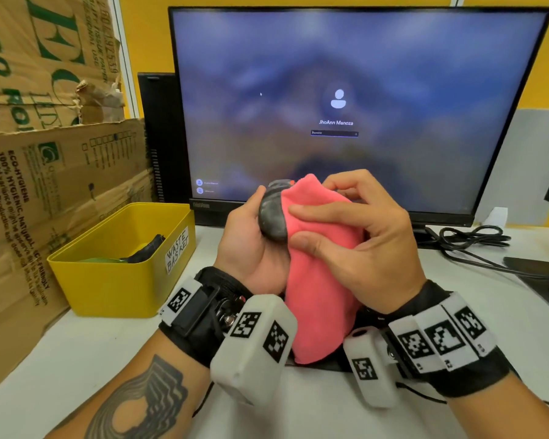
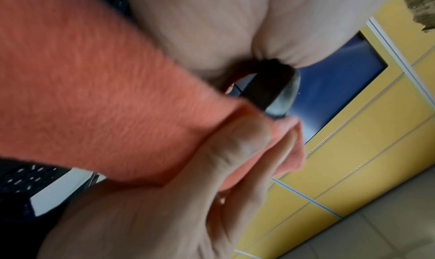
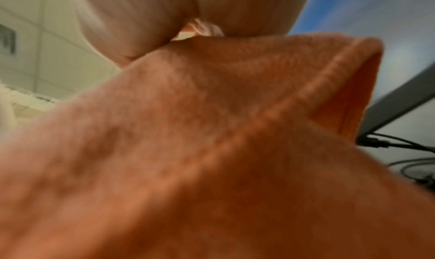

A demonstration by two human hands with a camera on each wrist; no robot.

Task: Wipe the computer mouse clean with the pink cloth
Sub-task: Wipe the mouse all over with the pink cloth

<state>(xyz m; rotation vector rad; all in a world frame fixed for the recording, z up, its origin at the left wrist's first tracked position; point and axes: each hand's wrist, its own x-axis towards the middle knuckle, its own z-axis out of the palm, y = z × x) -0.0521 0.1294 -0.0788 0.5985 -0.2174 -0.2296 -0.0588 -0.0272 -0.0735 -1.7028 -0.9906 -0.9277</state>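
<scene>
A dark grey computer mouse (image 1: 271, 213) is held up in front of the monitor, gripped by my left hand (image 1: 251, 245) from the left side. The pink cloth (image 1: 320, 264) drapes over the mouse's right half and hangs down between my wrists. My right hand (image 1: 346, 236) grips the cloth, thumb and fingers pressing it against the mouse. In the left wrist view the mouse (image 2: 280, 93) pokes out beside the cloth (image 2: 98, 88). The cloth (image 3: 212, 151) fills most of the right wrist view, hiding the mouse there.
A monitor (image 1: 355, 99) with a login screen stands just behind the hands. A yellow waste basket (image 1: 114, 280) sits on the white desk at the left, beside cardboard boxes (image 1: 45, 153). Black cables (image 1: 476, 239) lie at the right. A keyboard (image 2: 25, 177) lies below the hands.
</scene>
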